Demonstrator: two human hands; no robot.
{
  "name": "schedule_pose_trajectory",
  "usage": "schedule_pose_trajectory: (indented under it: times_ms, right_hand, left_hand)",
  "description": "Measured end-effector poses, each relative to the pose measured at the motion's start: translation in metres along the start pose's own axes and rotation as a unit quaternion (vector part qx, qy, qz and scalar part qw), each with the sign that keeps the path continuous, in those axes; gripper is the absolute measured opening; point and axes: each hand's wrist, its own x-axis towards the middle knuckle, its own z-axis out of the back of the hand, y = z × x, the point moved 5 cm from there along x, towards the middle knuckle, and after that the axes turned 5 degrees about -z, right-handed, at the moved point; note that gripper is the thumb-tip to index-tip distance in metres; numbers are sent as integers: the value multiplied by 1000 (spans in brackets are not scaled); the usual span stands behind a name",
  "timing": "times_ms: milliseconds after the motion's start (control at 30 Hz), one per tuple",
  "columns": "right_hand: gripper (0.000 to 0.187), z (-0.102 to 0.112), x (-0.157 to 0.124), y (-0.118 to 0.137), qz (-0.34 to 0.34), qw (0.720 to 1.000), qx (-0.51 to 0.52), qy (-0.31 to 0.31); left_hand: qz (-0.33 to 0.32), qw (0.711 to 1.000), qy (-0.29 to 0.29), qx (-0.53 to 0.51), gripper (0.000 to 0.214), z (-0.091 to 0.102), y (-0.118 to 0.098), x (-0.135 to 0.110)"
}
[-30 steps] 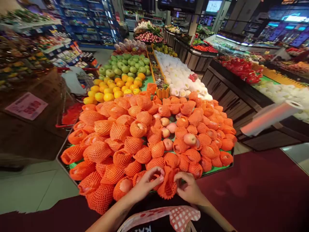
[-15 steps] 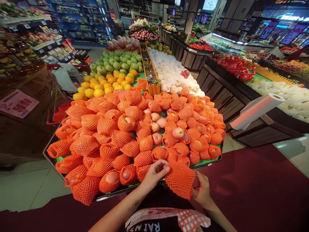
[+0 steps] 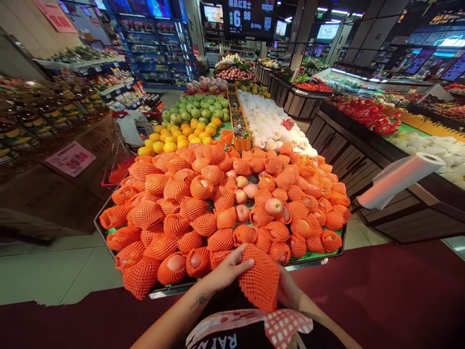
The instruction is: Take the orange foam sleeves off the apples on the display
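Note:
An orange foam net sleeve (image 3: 259, 278) is held low in front of my body, at the near edge of the fruit stand. My left hand (image 3: 236, 264) grips its upper left side, thumb lying across the mesh. Against the sleeve's right side is my right hand (image 3: 288, 288); its fingers are hidden behind the mesh. Whether fruit is inside the sleeve cannot be seen. Just beyond my hands lie many apples in orange nets (image 3: 221, 238), piled on the stand. Among them are a few bare apples, one pink-yellow apple (image 3: 273, 206) lying on top.
Behind the netted pile are yellow-orange fruit (image 3: 170, 138), green fruit (image 3: 196, 107) and white-wrapped fruit (image 3: 265, 114). A roll of plastic bags (image 3: 399, 179) stands at the right. A shopping cart (image 3: 121, 145) is at the left. The stand's dark rim (image 3: 174, 291) runs before me.
The view has tilted up and turned left, showing a price screen. The right hand has moved in behind the net sleeve, covering its fingers. My left hand still grips the net.

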Motion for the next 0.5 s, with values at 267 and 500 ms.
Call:
schedule_pose_trajectory:
  times_ms: [267,500]
  right_hand:
    - [44,61,12,-29,-116,947,295,-55]
    - [45,148,94,18,57,977,-20,-203]
  left_hand:
    - [-5,997,-14,74,40,13,-19,57]
    - [-151,917,-115,351,37,20,-35,174]
